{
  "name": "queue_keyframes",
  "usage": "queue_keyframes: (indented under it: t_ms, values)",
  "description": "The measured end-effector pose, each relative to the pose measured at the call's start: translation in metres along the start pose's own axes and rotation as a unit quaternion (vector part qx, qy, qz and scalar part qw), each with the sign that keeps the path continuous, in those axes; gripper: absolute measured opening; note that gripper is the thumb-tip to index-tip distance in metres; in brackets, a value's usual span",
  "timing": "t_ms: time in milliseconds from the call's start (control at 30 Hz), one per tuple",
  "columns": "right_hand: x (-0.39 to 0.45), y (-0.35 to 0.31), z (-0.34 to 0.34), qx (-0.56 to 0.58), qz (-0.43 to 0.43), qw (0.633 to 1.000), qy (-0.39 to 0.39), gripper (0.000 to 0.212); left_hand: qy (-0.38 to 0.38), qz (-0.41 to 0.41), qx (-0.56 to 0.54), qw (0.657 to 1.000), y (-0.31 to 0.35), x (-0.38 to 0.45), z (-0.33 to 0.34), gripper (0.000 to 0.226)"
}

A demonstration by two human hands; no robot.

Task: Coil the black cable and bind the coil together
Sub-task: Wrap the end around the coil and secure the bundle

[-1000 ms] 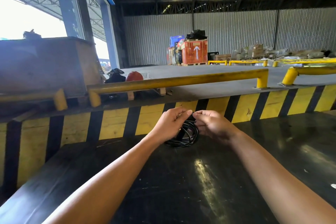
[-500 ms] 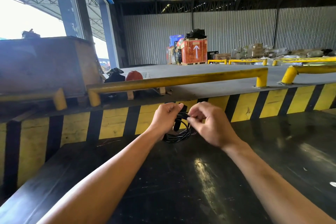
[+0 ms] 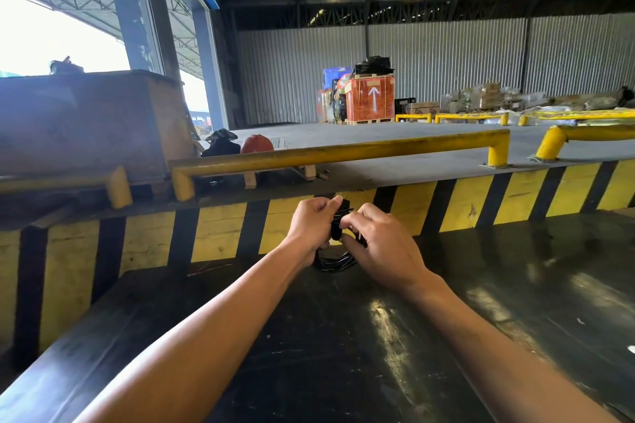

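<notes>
Your left hand point(image 3: 311, 227) is curled into a fist around the upper part of the black cable point(image 3: 338, 259), with the thumb pressed on top of the bundle. Your right hand point(image 3: 381, 247) sits just beside it, fingers point(image 3: 355, 221) bent and pinched onto the same bundle from the other side, so both hands are clamped on the coil between them. The cable is gathered into a small bunch of loops, held up near the far edge of the black table point(image 3: 343, 354); its lower loops hang out beneath your hands, right at the tabletop, though you cannot tell whether they touch it. A short black end sticks up between your thumbs. Whether a tie is already around the coil is hidden by your fingers. Just behind your hands runs the yellow-and-black striped barrier point(image 3: 223, 237), with a yellow rail point(image 3: 343, 152) above it.
</notes>
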State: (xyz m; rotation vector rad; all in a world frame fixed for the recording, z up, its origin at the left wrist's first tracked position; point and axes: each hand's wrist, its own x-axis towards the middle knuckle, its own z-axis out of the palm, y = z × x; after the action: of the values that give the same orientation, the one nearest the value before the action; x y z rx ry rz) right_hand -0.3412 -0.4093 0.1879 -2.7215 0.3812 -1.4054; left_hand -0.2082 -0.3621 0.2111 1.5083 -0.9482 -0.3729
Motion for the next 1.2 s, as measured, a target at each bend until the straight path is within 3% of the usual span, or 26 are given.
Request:
queue_keyframes:
  t_ms: [167,333,533,633,733,867,1000,1133,1200]
  values:
    - [0.002,0.002,-0.001,0.141,0.057,0.988,0.020,0.012,-0.014,0.091,0.063,0.994,0.000,-0.008,-0.001,0.042]
    - [0.008,0.008,-0.004,0.311,0.220,0.924,0.030,0.015,-0.018,0.230,0.123,0.965,0.012,-0.025,-0.002,0.034]
    - [0.005,0.002,-0.006,0.427,0.295,0.854,0.024,0.009,-0.020,0.284,0.166,0.944,0.011,-0.032,-0.001,0.038]
    - [0.000,0.001,-0.004,0.442,0.331,0.834,0.008,0.009,-0.029,0.273,0.176,0.945,0.002,-0.029,-0.002,0.039]
    - [-0.008,0.004,-0.002,0.446,0.364,0.817,-0.031,0.029,-0.030,0.275,0.194,0.941,-0.007,-0.027,-0.002,0.049]
    - [-0.014,0.006,0.001,0.436,0.326,0.839,-0.009,0.012,-0.036,0.257,0.194,0.946,-0.011,-0.027,-0.001,0.056]
    - [-0.015,0.009,0.006,0.389,0.282,0.877,0.028,0.013,-0.063,0.183,0.174,0.966,-0.009,-0.028,0.001,0.064]
    - [-0.016,0.024,0.004,0.438,0.327,0.836,0.046,0.013,-0.182,0.093,0.114,0.972,-0.020,-0.033,-0.007,0.026]
    - [-0.023,0.031,0.006,0.460,0.353,0.813,0.058,0.015,-0.223,0.003,0.005,0.975,-0.038,-0.038,-0.016,0.033]
